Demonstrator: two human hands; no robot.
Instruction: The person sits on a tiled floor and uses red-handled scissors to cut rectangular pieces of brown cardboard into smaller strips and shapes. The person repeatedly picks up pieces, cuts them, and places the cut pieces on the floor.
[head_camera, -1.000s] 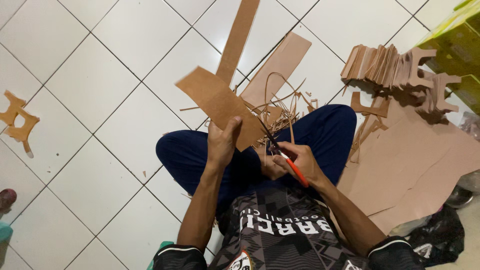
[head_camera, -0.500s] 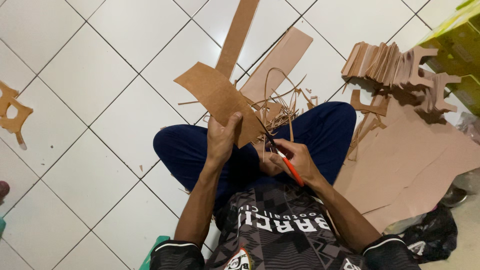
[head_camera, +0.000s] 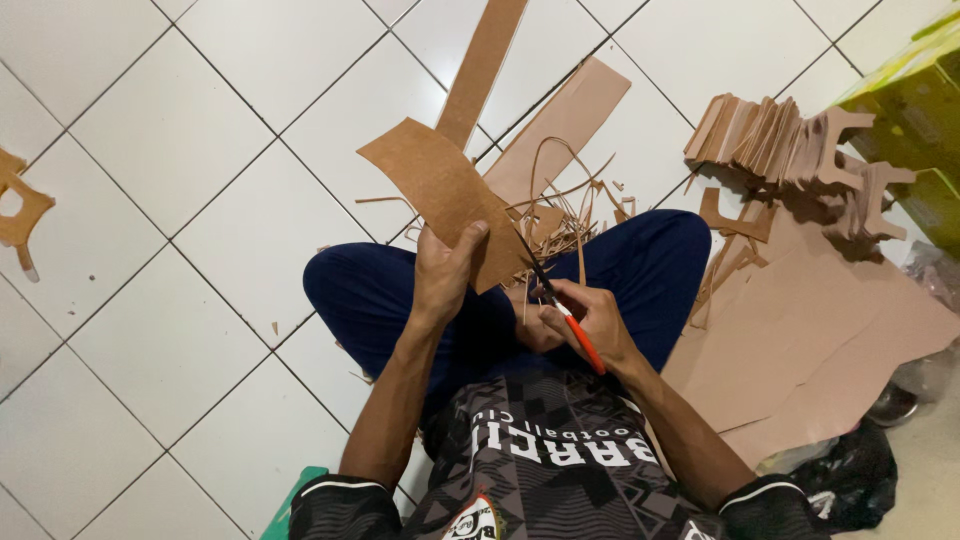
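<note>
Bare tiles (head_camera: 170, 130) free on left; cut-out stack (head_camera: 790, 140) & brown sheets (head_camera: 800, 330) crowd right.

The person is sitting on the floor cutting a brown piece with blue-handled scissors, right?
Not quite. The head view shows the scissors in the right hand have an orange-red handle, not blue. The left hand holds the brown piece being cut.

White tiled floor (head_camera: 180, 130) under cardboard sheets (head_camera: 800, 340), strips (head_camera: 560, 220), cutouts (head_camera: 790, 135).
</note>
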